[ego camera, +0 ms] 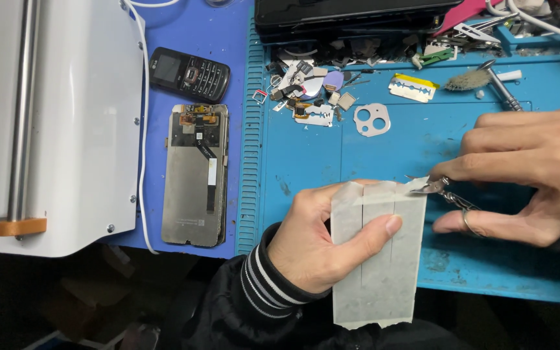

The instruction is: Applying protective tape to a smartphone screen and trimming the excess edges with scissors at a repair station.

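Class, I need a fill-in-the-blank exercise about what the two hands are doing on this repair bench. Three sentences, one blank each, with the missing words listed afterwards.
1. The left hand holds a translucent whitish sheet cut into strips, with the ____ pressed across its front.
2. The right hand works small metal scissors at the sheet's top ____ corner.
3. The opened smartphone with bare grey back lies directly below a black ____ phone.

Missing words: thumb; right; keypad
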